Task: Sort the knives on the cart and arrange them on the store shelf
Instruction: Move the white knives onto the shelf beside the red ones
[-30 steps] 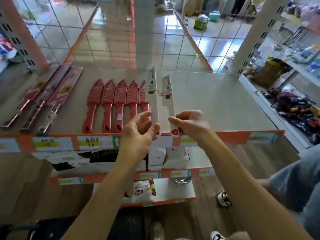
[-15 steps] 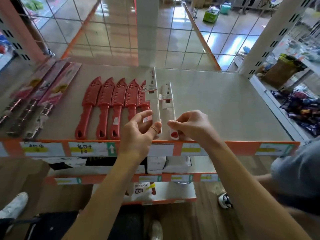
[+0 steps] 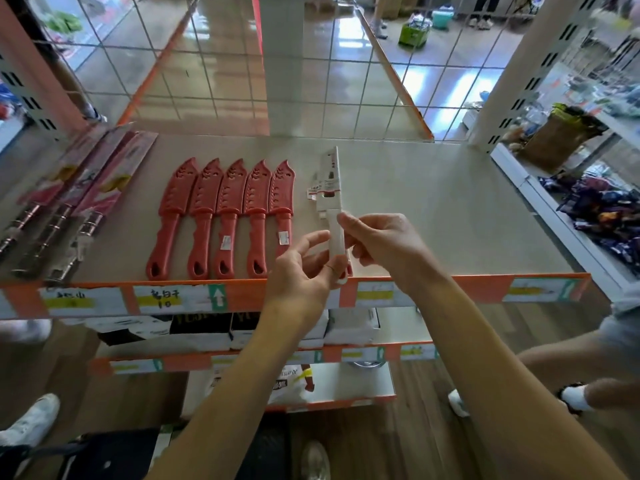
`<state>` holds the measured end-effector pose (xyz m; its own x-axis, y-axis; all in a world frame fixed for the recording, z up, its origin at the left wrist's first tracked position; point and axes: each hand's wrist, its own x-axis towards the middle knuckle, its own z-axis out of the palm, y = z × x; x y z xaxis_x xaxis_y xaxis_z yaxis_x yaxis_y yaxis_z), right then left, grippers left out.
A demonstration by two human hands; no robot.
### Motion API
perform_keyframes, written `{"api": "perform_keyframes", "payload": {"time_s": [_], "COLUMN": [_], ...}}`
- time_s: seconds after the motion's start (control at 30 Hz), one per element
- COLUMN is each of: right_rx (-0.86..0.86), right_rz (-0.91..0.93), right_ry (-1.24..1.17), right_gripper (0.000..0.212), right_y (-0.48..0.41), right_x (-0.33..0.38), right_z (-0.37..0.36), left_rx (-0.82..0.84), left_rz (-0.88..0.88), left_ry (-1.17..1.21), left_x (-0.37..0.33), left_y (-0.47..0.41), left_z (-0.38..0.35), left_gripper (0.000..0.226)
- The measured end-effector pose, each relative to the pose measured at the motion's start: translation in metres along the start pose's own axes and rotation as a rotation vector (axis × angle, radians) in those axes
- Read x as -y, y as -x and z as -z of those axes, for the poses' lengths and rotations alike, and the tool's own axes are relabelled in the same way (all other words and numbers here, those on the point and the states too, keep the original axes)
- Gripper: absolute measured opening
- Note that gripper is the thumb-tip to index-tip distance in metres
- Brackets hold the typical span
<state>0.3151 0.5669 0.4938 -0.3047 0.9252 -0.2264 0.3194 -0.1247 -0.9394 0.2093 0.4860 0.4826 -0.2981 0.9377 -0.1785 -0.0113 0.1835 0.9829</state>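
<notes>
On the top shelf (image 3: 433,209), right of the red row: two white knives (image 3: 333,188), sheathed and labelled, blades pointing away from the person, handles over the front edge. Changed: a second ago they lay side by side, one to each hand; they are now drawn together, one overlapping the other, gap closed. Left hand (image 3: 301,271): grip pinched on the lower end of the handles. Right hand (image 3: 388,247): grip clamped on the handles higher up. Whether the pair rests on the shelf or is lifted cannot be told. Judged: the pair is being squared as one lot beside the five red sheathed knives (image 3: 230,199). Three packaged knives (image 3: 86,188) lie far left, as before. The fifth red knife, earlier part-hidden, now shows whole.
</notes>
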Motion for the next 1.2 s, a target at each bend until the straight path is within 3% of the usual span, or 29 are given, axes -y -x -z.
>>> {"api": "perform_keyframes", "payload": {"time_s": [0.27,0.43,0.83,1.2], "right_rx": [-0.056,-0.015,-0.007,-0.087], "right_rz": [-0.009,-0.089,-0.179,-0.070], "right_ry": [-0.074,0.027,0.229,0.375], "right_gripper": [0.022,0.021,0.024,0.023], "right_y": [-0.011,-0.021,-0.038,-0.034], "right_x": [-0.005,-0.005,-0.006,-0.008], "right_z": [0.012,0.025,0.026,0.028], "left_rx": [0.078,0.066,0.008,0.006], "left_rz": [-0.050,-0.122,-0.161,-0.200], "left_ry": [-0.149,-0.298,-0.361,-0.395], "left_x": [-0.005,-0.006,-0.005,-0.001], "left_y": [-0.006,-0.009,-0.016,-0.018], "left_z": [-0.014,-0.009,-0.006,-0.006], "left_gripper": [0.046,0.038,0.028,0.025]}}
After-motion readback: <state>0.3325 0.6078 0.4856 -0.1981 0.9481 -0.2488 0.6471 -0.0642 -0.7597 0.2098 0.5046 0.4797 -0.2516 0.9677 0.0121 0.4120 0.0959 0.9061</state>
